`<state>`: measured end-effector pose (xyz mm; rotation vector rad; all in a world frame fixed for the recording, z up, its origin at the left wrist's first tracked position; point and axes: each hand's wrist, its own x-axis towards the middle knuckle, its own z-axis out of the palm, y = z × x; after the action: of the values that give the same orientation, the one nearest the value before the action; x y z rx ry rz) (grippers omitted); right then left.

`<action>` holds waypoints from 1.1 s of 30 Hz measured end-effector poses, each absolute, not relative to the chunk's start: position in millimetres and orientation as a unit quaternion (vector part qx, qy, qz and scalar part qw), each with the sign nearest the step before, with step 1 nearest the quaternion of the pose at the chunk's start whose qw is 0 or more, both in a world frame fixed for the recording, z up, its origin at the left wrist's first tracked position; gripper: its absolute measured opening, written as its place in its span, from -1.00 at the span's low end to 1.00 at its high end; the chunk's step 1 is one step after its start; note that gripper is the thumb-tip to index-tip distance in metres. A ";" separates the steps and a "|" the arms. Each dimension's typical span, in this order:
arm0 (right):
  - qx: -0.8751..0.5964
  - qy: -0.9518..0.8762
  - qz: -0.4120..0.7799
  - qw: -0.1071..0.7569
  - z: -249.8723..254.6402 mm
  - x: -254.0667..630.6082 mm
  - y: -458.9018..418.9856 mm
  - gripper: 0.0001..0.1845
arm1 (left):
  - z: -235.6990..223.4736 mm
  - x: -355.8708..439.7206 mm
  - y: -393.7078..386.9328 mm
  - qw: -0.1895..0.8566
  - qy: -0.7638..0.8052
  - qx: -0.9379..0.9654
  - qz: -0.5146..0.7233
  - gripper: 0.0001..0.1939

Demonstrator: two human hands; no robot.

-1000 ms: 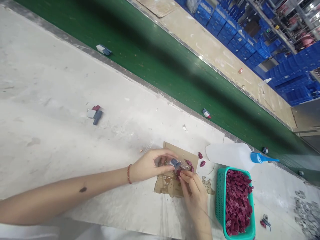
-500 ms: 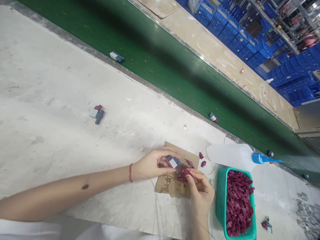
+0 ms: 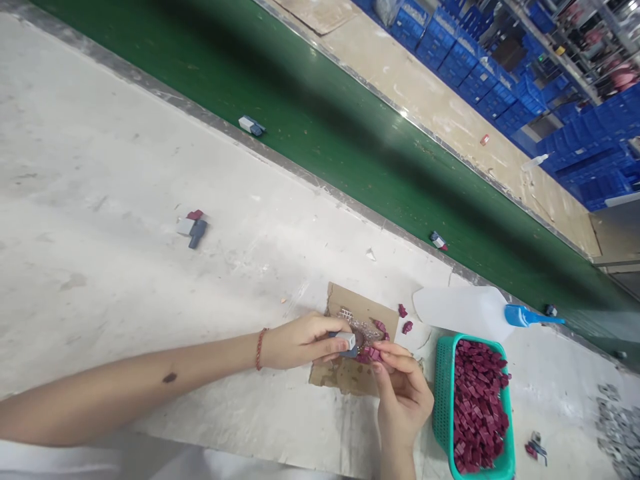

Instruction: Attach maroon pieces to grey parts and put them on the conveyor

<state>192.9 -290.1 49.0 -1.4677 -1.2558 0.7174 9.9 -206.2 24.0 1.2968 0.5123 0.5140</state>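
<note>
My left hand point(image 3: 311, 341) is closed on a small grey-and-blue plastic part point(image 3: 346, 341), its pale end turned toward the right. Just right of it, my right hand point(image 3: 404, 383) pinches a small maroon plastic piece point(image 3: 373, 353) between thumb and fingertips. Both hands are over a stained piece of cardboard point(image 3: 345, 380). Small clear bits and more maroon pieces point(image 3: 381, 327) lie on the cardboard, close to the fingers. Whether the two held parts touch cannot be made out.
A teal basket point(image 3: 443, 393) full of maroon pieces stands at right, below a white bottle point(image 3: 460, 310) with a blue nozzle, lying down. An assembled part point(image 3: 194, 228) rests on the table at left. Beyond runs a green conveyor point(image 3: 320, 133) carrying several parts. Grey pieces point(image 3: 617, 420) lie far right.
My left hand has turned the grey-and-blue part so its pale end faces right. My right hand has shifted slightly right with a maroon piece. Parts on the conveyor have moved right and down.
</note>
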 end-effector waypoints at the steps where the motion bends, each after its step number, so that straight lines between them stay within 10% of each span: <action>1: -0.611 -0.529 0.296 0.509 49.0 192.4 -290.1 -0.98 | 24.2 9.7 -205.8 0.735 0.233 0.593 0.232 -0.49; 33: -0.642 -0.521 0.402 0.393 64.4 192.5 -283.7 -0.88 | 7.2 10.2 -214.4 0.465 0.206 0.817 0.272 -0.46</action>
<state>192.5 -283.7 64.4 -1.6301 -1.3211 1.0212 10.2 -214.4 7.2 2.0064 0.5063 0.6690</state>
